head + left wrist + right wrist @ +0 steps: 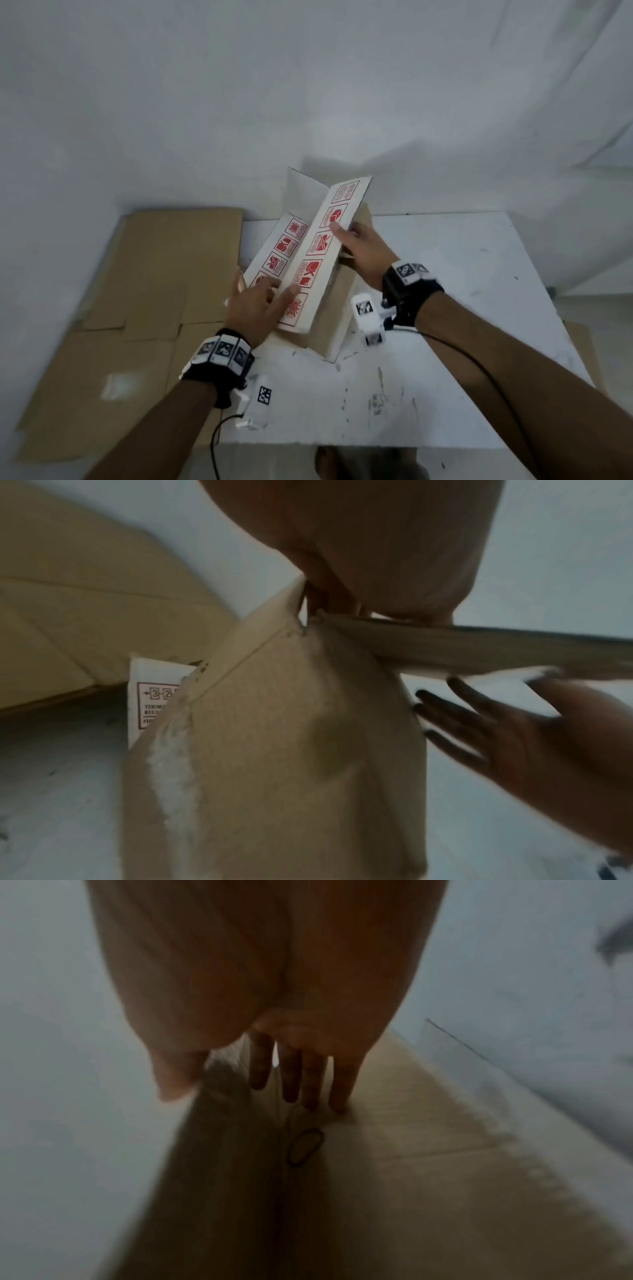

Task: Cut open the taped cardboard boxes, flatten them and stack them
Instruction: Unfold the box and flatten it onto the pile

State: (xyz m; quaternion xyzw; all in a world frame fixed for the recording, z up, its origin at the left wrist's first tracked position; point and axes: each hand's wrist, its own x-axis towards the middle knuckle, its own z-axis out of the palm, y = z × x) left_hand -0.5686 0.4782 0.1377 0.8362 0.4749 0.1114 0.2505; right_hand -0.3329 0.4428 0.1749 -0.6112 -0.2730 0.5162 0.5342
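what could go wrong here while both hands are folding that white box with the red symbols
The white box is still tented, held only by straight fingers of the left hand and right hand; it may spring open. It also overlaps the flattened brown cardboard, so pressing down could shift that stack, which overhangs the table.

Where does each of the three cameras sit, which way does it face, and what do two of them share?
Head: on the person's head, looking down at the white box on the table; both forearms, left hand and right hand show.
Left wrist: along the left palm at the box's brown side; the right hand's fingers show.
Right wrist: along the right hand's straight fingers onto blurred cardboard.
Shared: head and left wrist both show the flattened brown cardboard.
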